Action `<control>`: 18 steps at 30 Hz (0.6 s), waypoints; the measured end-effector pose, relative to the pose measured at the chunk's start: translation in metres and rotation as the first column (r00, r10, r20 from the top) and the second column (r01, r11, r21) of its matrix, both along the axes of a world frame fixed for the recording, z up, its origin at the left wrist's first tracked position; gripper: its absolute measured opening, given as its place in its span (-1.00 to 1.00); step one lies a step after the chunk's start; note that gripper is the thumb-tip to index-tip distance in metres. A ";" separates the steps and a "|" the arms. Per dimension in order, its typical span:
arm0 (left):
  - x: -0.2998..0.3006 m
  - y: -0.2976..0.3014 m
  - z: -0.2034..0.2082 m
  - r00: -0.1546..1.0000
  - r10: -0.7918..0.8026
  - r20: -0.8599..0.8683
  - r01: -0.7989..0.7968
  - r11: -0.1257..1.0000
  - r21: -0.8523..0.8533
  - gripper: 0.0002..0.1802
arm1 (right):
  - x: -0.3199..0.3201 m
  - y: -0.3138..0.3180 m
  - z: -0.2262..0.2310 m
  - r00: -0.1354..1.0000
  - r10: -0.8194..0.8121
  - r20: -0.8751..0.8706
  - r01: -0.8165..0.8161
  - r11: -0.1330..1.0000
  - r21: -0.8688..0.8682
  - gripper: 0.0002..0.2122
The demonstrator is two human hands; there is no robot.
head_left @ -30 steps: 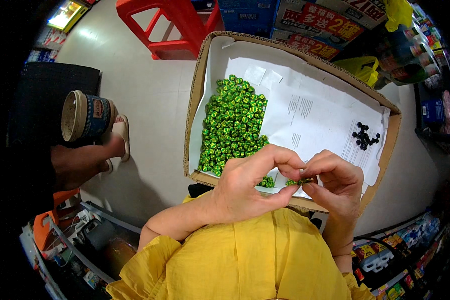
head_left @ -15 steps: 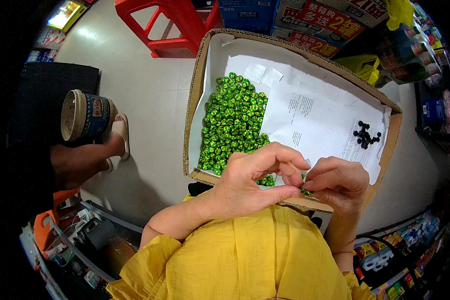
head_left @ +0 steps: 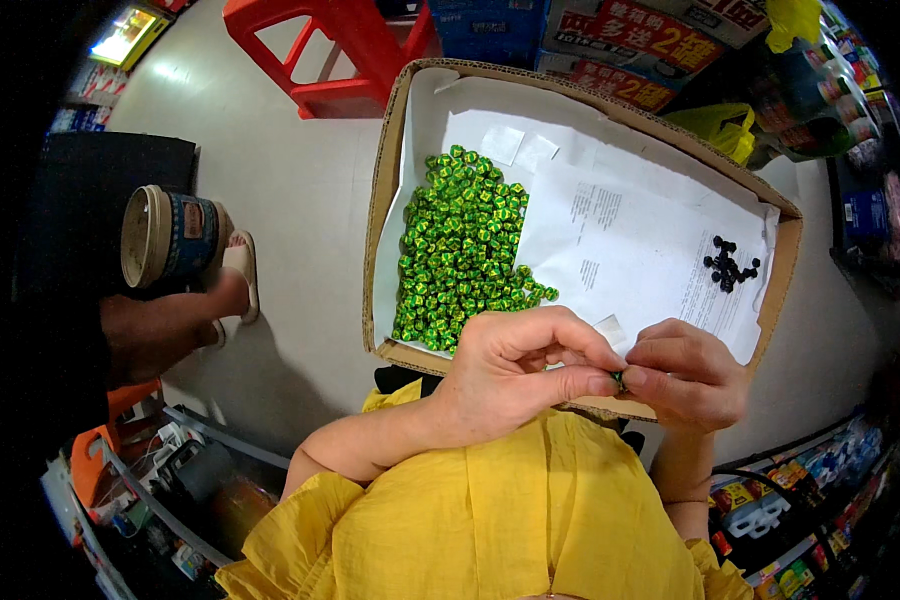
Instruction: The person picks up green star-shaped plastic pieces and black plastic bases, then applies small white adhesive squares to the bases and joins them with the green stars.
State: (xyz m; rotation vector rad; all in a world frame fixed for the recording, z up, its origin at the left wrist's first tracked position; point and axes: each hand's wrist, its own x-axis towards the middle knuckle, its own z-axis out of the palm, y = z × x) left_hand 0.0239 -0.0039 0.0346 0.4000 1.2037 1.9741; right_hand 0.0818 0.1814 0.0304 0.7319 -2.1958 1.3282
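My left hand (head_left: 535, 375) and my right hand (head_left: 688, 375) meet over the near edge of a shallow cardboard box (head_left: 375, 300). Thumb and forefinger of each are pinched together on a small green-wrapped piece (head_left: 618, 382), mostly covered by the fingertips. A heap of small shiny green-and-yellow wrapped pieces (head_left: 460, 240) fills the box's left side, just beyond my left hand. Past my right hand, a small cluster of dark, round pieces (head_left: 730, 266) lies on printed white paper (head_left: 620, 225). A small pale square sheet (head_left: 608, 328) shows just beyond my fingertips.
Two more pale squares (head_left: 502, 145) lie at the box's far side. Behind it stand a red plastic stool (head_left: 340, 55) and stacked cartons (head_left: 635, 50). Another person's leg (head_left: 170, 320) and a bucket (head_left: 170, 235) are at left; stocked shelves (head_left: 790, 510) at right.
My fingertips have closed in around the green-wrapped piece, so less of it shows. Both hands have shifted slightly, uncovering more of the pale square and a few green pieces at the heap's edge.
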 end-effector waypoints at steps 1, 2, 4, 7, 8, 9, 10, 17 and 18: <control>0.000 0.002 -0.003 1.000 -0.001 -0.004 0.001 1.000 0.000 -0.82 | 0.002 -0.004 -0.004 1.000 -0.018 0.013 0.019 0.993 -0.118 -0.85; 0.000 0.005 -0.009 0.986 0.052 -0.160 -0.041 0.997 0.069 -0.83 | 0.003 -0.009 -0.007 0.999 -0.034 0.028 0.039 0.971 -0.234 -0.86; -0.002 0.009 -0.014 0.944 0.111 -0.309 -0.069 0.987 0.144 -0.84 | 0.005 -0.018 -0.011 0.996 -0.035 0.084 0.063 0.932 -0.357 -0.86; -0.005 0.013 -0.016 0.836 0.230 -0.498 -0.158 0.970 0.183 -0.82 | 0.009 -0.030 -0.018 0.983 -0.027 0.183 0.125 0.825 -0.552 -0.85; -0.006 0.013 -0.017 0.793 0.248 -0.557 -0.171 0.967 0.189 -0.82 | 0.009 -0.033 -0.020 0.975 -0.018 0.223 0.157 0.765 -0.625 -0.85; -0.007 0.012 -0.018 0.745 0.265 -0.612 -0.182 0.964 0.195 -0.83 | 0.010 -0.036 -0.020 0.975 -0.018 0.222 0.156 0.764 -0.626 -0.85; -0.007 0.012 -0.018 0.747 0.264 -0.611 -0.180 0.964 0.196 -0.83 | 0.012 -0.037 -0.018 0.963 -0.007 0.269 0.184 0.747 -0.638 -0.83; -0.013 0.013 -0.015 0.550 0.279 -0.787 -0.198 0.959 0.202 -0.85 | 0.010 -0.019 -0.001 0.974 -0.141 0.176 0.176 0.964 -0.201 -0.78; -0.012 0.012 -0.015 0.568 0.275 -0.776 -0.193 0.961 0.199 -0.85 | 0.010 -0.020 -0.002 0.974 -0.141 0.177 0.176 0.964 -0.201 -0.78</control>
